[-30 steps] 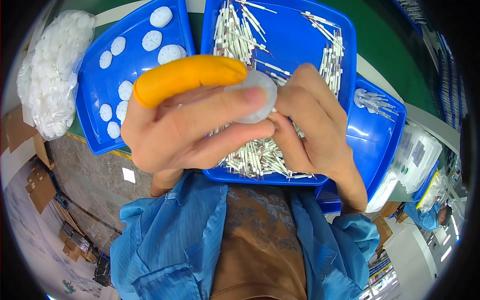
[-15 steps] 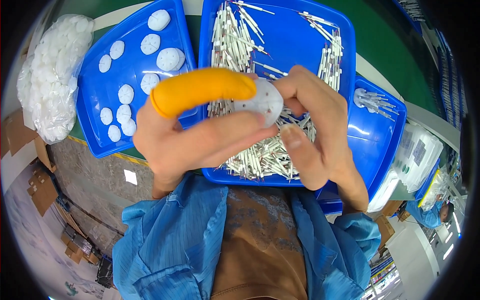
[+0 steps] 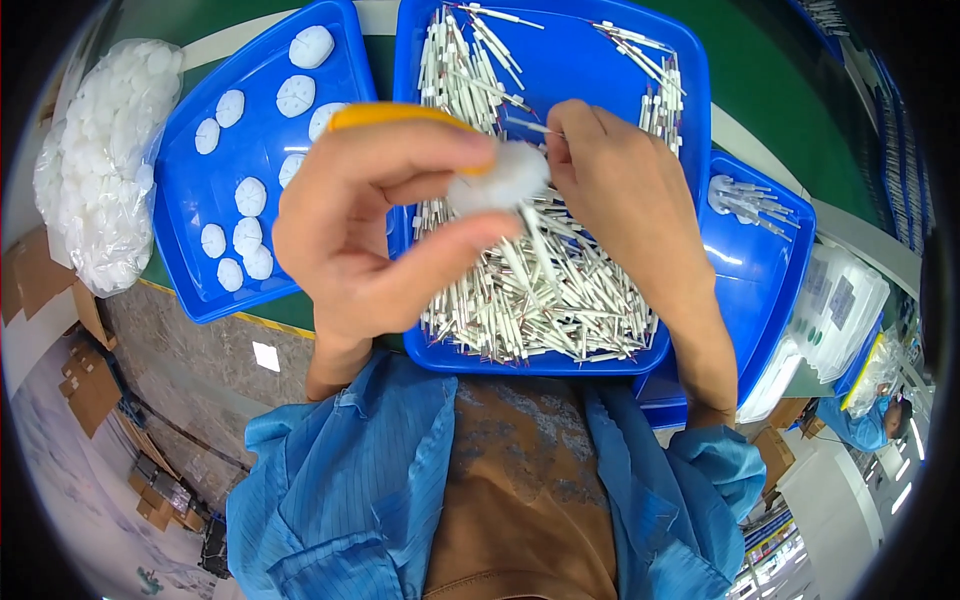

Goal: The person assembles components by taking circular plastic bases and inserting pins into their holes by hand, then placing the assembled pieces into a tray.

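Between thumb and fingers, my left hand pinches a white round disc, blurred by motion. A yellow finger cot covers one of its fingers. White sticks hang below the disc; whether all are fixed to it I cannot tell. My right hand is closed over the big blue tray, its fingertips at the end of a thin white stick. Piles of similar white sticks with reddish tips lie in that tray.
At the left, a blue tray holds several white discs, beside a clear bag full of white pieces. On the right, another blue tray holds a disc with sticks. Clear plastic boxes stand beyond it. A person is farther right.
My right hand has left the disc and moved up to a stick in the tray. My left hand has tilted the disc, and sticks now show below it.
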Available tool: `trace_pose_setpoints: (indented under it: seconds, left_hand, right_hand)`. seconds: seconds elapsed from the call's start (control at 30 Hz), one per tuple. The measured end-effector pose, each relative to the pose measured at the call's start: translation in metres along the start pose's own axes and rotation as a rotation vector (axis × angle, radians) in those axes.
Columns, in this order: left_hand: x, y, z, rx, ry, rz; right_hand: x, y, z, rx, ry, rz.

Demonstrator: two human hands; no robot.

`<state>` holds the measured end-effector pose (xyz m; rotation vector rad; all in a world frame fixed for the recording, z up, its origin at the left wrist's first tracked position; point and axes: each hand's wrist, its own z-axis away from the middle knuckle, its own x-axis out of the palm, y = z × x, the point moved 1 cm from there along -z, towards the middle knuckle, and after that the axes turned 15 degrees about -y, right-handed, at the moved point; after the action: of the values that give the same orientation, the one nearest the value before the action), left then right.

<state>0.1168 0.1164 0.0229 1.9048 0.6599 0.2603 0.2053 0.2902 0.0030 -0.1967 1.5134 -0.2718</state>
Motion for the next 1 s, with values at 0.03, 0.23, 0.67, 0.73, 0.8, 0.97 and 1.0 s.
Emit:
trace_pose_setpoints:
  seconds: [0.03,0.23,0.67,0.73,0.8,0.97,1.0]
  left_hand:
    - [0.000,-0.001,-0.001,-0.086,0.066,0.140]
    - [-0.014,-0.012,0.000,-0.154,0.132,0.330]
    - [-0.009,-0.004,0.000,-0.159,0.046,0.266]
    - [-0.009,-0.001,-0.001,-0.167,0.024,0.263]
    - [-0.007,-0.004,0.000,-0.143,0.018,0.267]
    - [0.003,-0.001,-0.002,-0.047,0.060,0.226]
    - [0.005,0.002,-0.002,-0.064,0.080,0.165]
  right_hand:
    - [0.001,-0.002,-0.001,0.075,-0.046,0.033]
    - [-0.038,-0.026,0.015,0.047,0.132,-0.614]
    - [-0.037,-0.049,0.017,0.006,-0.028,-0.612]
    - [-0.037,-0.049,0.018,-0.010,0.005,-0.650]
    - [-0.037,-0.049,0.019,-0.028,0.038,-0.689]
    - [-0.042,-0.051,0.015,-0.109,0.081,-0.622]
    - [-0.040,-0.049,0.015,-0.105,0.083,-0.622]
